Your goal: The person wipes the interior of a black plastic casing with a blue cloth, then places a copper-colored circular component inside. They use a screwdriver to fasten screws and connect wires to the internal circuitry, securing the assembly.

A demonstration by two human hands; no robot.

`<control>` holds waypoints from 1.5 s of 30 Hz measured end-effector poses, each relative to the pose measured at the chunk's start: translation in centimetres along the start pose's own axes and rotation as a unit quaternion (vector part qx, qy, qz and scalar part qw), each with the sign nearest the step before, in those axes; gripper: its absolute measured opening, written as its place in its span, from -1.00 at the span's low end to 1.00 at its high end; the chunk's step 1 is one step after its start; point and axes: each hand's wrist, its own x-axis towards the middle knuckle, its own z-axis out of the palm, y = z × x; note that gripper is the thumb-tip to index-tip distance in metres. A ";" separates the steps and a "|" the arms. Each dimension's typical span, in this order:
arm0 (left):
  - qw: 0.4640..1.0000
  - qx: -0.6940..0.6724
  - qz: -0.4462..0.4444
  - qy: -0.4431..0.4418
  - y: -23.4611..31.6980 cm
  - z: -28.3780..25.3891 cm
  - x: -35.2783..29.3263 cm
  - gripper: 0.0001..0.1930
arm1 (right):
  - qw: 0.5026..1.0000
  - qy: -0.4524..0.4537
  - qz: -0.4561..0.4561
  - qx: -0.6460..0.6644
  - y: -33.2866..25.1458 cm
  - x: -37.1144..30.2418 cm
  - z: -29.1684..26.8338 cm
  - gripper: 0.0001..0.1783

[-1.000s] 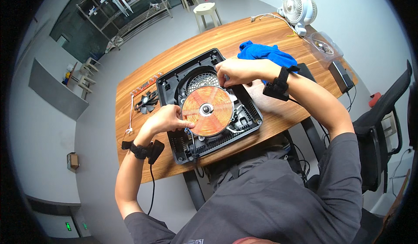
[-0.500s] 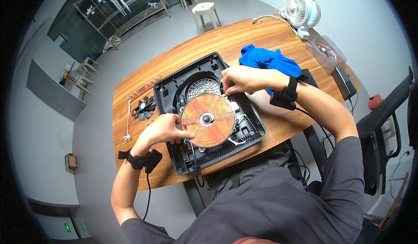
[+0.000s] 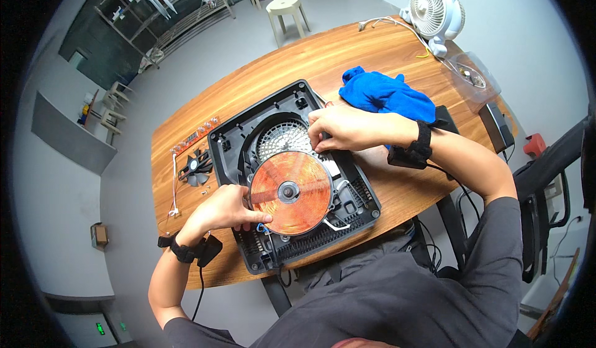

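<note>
A round copper induction coil with a dark centre hub sits over the black lower housing of an induction cooker on the wooden table. My left hand is closed on the coil's left edge, thumb lying on top and fingers curled beneath. At the coil's upper right rim, my right hand is pinched; what lies between its fingertips is hidden. A round fan grille shows in the housing beyond the coil. Thin wires and a white lead come out by the coil's lower rim.
Left of the housing lie a small black fan blade and an orange circuit strip with a white cable. A blue cloth, a black adapter, a clear plastic box and a white desk fan occupy the table's right side.
The view has shifted slightly, so the housing appears lower and a little larger. My hands stay at nearly the same places on the coil's rim.
</note>
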 end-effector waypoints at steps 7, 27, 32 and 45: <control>1.000 -0.015 0.006 -0.003 0.4 0.1 -0.5 -0.45 | 1.000 -0.022 -0.002 0.006 0.1 1.2 0.3 -0.87; 1.000 0.024 0.017 -0.009 0.4 -0.1 -0.4 -0.38 | 1.000 -0.027 0.009 -0.011 -0.1 1.1 0.2 -0.87; 0.999 0.045 0.020 -0.004 0.0 0.0 -0.7 -0.38 | 1.000 -0.024 0.003 -0.014 -0.5 1.0 -0.1 -0.87; 0.989 -0.039 0.035 0.138 -7.6 -5.4 -3.7 -0.65 | 0.974 0.096 0.154 -0.133 2.0 -1.6 -2.6 -0.72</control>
